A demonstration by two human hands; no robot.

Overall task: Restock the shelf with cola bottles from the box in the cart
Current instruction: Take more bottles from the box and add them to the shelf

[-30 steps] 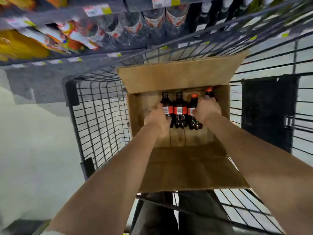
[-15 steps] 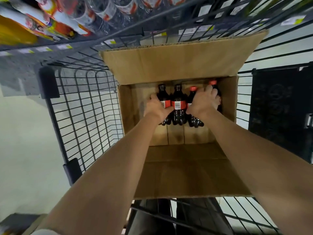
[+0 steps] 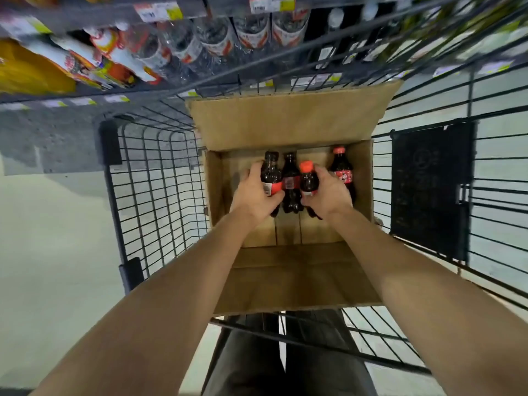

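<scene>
An open cardboard box (image 3: 288,127) sits in a black wire cart (image 3: 160,190). Several small cola bottles with red labels stand inside it. My left hand (image 3: 253,197) is wrapped around the leftmost bottle (image 3: 270,174), which has a dark cap. My right hand (image 3: 327,195) grips a red-capped bottle (image 3: 308,178) that stands a little higher than the others. Between them a third bottle (image 3: 291,184) stands untouched. Another red-capped bottle (image 3: 341,170) is at the box's right wall, beside my right hand.
The shelf (image 3: 177,50) ahead holds clear bottles with red labels, dark bottles and colourful packs, with price tags along its edge. A black panel (image 3: 431,190) hangs on the cart's right side. The near box flap (image 3: 297,281) lies open toward me. Pale floor lies to the left.
Both hands have closed around bottles; my right hand shifted off the rightmost bottle, which now shows fully. The red-capped bottle in my right hand has risen slightly. The view tilted up toward the shelf.
</scene>
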